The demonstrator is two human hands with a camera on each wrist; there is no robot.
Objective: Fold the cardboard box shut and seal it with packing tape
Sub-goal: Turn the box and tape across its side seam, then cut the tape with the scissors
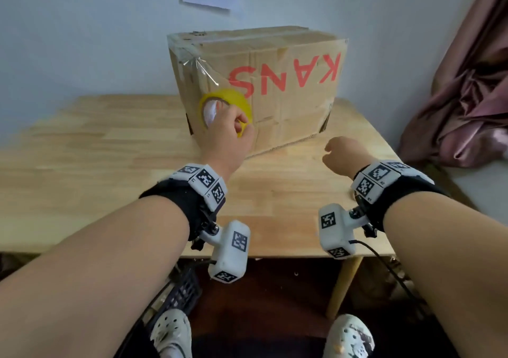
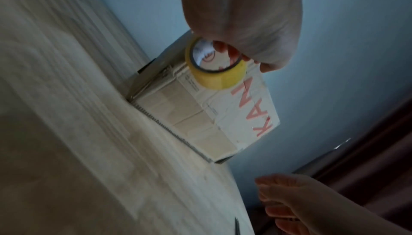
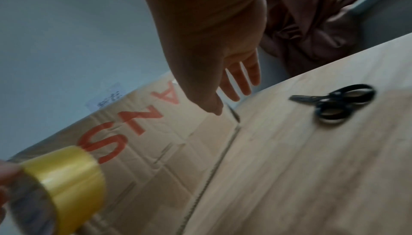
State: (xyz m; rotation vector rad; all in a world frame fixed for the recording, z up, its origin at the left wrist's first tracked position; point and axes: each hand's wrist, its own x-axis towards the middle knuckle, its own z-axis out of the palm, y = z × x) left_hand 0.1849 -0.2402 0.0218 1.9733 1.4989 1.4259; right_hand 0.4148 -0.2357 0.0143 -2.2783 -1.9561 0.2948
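So the brown cardboard box with red lettering point(image 1: 277, 88) sits on the light wooden counter point(image 1: 110, 149) against the wall, flaps shut, with clear tape running over its top-left corner. The left hand point(image 1: 228, 135) grips the yellow roll of packing tape point(image 1: 228, 105), fingers hooked through the core, right up against the box's front left side. The right hand point(image 3: 225, 73) hangs above the counter holding nothing, fingers loosely spread. Black-handled scissors point(image 3: 334, 103) lie on the counter to the right.
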